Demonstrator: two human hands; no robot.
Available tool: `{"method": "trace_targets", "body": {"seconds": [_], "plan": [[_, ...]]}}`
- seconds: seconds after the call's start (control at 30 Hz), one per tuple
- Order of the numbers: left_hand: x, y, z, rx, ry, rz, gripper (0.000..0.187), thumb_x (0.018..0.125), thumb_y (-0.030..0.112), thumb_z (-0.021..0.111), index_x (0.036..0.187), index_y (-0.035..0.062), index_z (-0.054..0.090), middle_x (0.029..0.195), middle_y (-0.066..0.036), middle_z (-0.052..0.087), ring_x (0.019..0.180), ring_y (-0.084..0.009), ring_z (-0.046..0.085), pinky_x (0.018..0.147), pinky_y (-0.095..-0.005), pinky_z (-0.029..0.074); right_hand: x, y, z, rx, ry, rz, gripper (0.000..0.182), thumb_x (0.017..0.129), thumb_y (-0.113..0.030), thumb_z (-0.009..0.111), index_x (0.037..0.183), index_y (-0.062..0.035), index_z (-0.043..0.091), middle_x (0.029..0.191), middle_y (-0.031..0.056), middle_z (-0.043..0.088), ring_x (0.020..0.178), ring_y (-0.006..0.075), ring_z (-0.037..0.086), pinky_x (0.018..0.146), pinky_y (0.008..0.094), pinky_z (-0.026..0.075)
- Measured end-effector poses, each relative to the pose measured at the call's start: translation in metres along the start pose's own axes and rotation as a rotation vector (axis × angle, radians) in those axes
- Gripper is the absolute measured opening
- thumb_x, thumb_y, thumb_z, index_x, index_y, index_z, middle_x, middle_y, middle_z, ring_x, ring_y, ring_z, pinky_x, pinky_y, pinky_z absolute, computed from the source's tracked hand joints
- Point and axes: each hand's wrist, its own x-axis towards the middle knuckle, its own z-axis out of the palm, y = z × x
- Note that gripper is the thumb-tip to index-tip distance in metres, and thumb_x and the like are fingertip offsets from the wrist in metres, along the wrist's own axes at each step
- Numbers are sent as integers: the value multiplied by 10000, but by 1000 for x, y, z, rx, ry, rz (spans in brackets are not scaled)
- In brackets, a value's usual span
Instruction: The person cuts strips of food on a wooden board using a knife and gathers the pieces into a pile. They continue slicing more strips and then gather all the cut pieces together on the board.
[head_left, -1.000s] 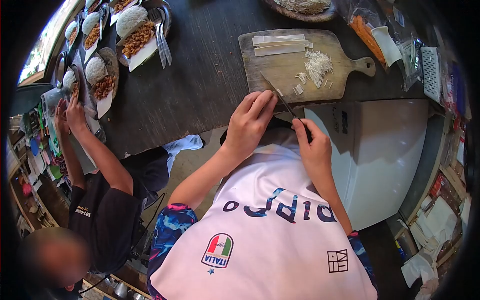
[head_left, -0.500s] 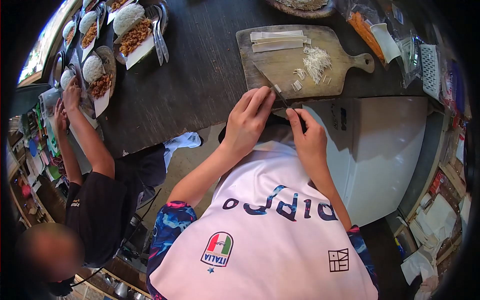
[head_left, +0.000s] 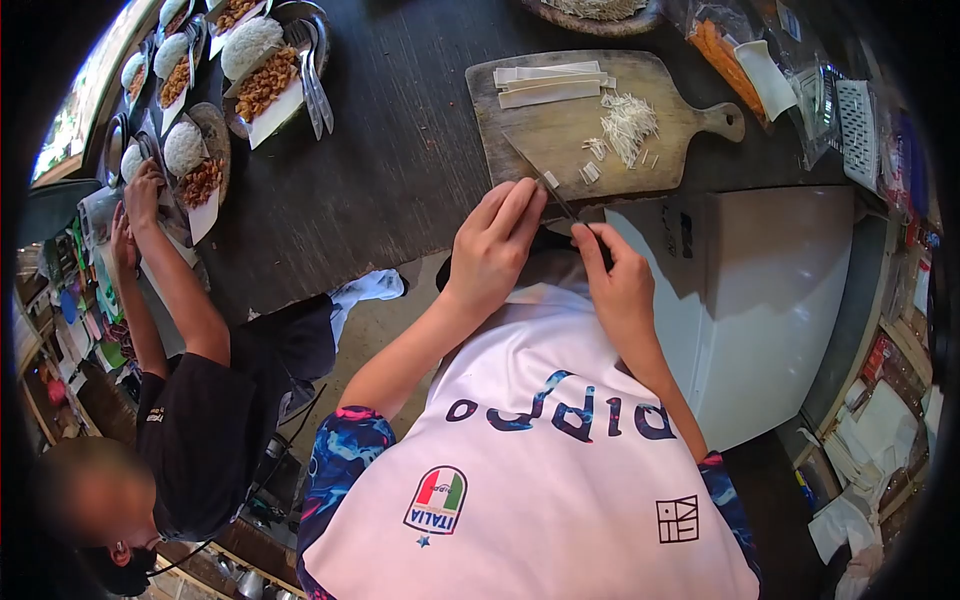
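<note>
Pointing toward ten o'clock, the knife (head_left: 545, 172) lies slantwise over the cutting board's (head_left: 560, 140) near edge. The right hand (head_left: 620, 285) grips its handle at four o'clock; the left hand (head_left: 495, 245), fingers curled, pinches beside the blade.

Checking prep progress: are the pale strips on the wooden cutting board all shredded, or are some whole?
Some whole: flat pale strips lie stacked at the wooden cutting board's far edge, beside a shredded pile.

Right hand (head_left: 618, 285) grips knife (head_left: 560, 200), left hand (head_left: 495, 250) fingertips at blade, beside cutting board (head_left: 545, 140) with white strips (head_left: 550, 85).
</note>
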Motion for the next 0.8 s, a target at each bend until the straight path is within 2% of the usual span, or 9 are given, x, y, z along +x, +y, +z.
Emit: {"method": "trace_targets", "body": {"seconds": [0.2, 0.3, 0.4, 0.5, 0.6, 0.7, 0.8], "plan": [[-1, 0, 0, 12, 3, 14, 447, 755, 25, 717, 1195, -56, 718, 1283, -111, 637, 1163, -273, 656, 972, -364, 577, -5, -16, -7, -7, -35, 66, 473, 1048, -530, 621, 1089, -76, 746, 773, 181, 721, 771, 422, 714, 688, 485, 518], [-1, 1, 0, 7, 0, -4, 449, 754, 20, 723, 1197, -56, 718, 1282, -113, 642, 1162, -274, 657, 972, -367, 578, 2, -4, 0, 3, -19, 25, 482, 1050, -537, 613, 1093, -76, 745, 772, 186, 718, 771, 422, 715, 687, 489, 517], [-1, 3, 1, -30, 15, -49, 368, 795, -39, 780, 1162, -26, 753, 1257, -104, 670, 1138, -304, 673, 938, -402, 587, 3, -9, -2, -16, -34, 34, 479, 1051, -537, 612, 1095, -79, 743, 767, 193, 715, 774, 431, 713, 684, 494, 516], [0, 3, -1, -20, 18, -31, 374, 789, -43, 782, 1162, -26, 753, 1246, -104, 675, 1129, -305, 677, 932, -400, 589, -5, -3, -3, -18, -14, 43, 470, 1050, -532, 615, 1100, -83, 743, 758, 199, 710, 777, 442, 707, 681, 500, 515], [-1, 1, 2, -15, 25, -13, 433, 751, 5, 729, 1179, -63, 723, 1278, -116, 644, 1153, -285, 660, 956, -374, 583, 3, -4, -1, -21, -35, 22, 473, 1047, -524, 624, 1103, -71, 744, 764, 208, 710, 780, 452, 702, 681, 501, 515], [0, 2, 0, -2, 14, -9, 420, 757, 5, 729, 1171, -65, 725, 1275, -117, 646, 1152, -286, 661, 955, -373, 583, 2, -8, -4, -13, -41, 42, 467, 1045, -514, 634, 1099, -64, 746, 773, 210, 713, 782, 453, 702, 677, 500, 515], [1, 3, -2, -24, 2, -31, 387, 782, -45, 782, 1167, -26, 752, 1248, -107, 676, 1130, -310, 675, 931, -399, 590, -5, -7, -7, 9, -41, 68, 459, 1043, -510, 638, 1093, -67, 748, 781, 209, 715, 783, 452, 703, 671, 501, 512]]}}
